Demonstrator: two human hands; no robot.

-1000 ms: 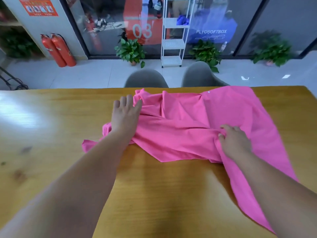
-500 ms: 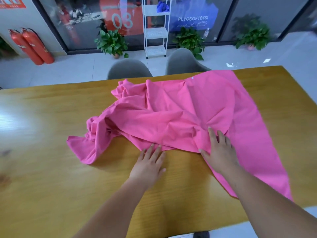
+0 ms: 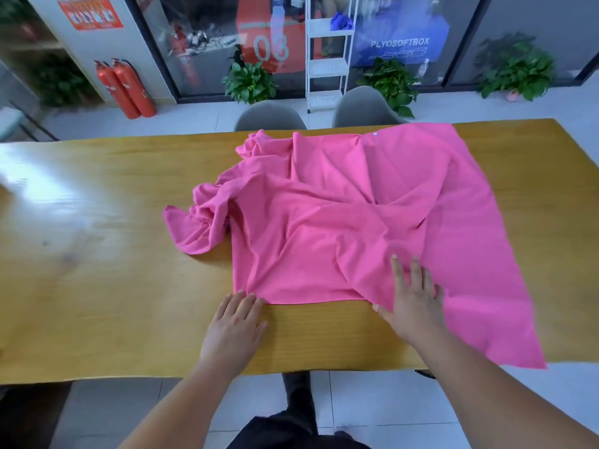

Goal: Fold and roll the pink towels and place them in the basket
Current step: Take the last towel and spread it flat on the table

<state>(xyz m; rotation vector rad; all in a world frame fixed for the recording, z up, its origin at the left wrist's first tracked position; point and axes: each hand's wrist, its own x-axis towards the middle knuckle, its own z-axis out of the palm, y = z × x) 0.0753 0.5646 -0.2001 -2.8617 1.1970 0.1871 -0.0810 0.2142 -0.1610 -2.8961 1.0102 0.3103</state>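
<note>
A large pink towel (image 3: 340, 218) lies rumpled across the middle and right of the wooden table (image 3: 107, 286), its left end bunched into folds and its right side spread flat down to the near edge. My left hand (image 3: 235, 325) lies flat on the table with its fingertips touching the towel's near left corner. My right hand (image 3: 413, 299) rests with straight fingers on the towel's near hem, pressing the cloth down. No basket is in view.
Two grey chairs (image 3: 270, 116) stand behind the table's far edge. Beyond them are a white shelf rack (image 3: 327, 59), potted plants (image 3: 249, 81) and two red fire extinguishers (image 3: 124, 89). The table's near edge runs just below my hands.
My left hand left the towel's far left bunch and came down to the near corner. The towel's near hem has been drawn toward me and lies flatter. The right hand stayed on the hem.
</note>
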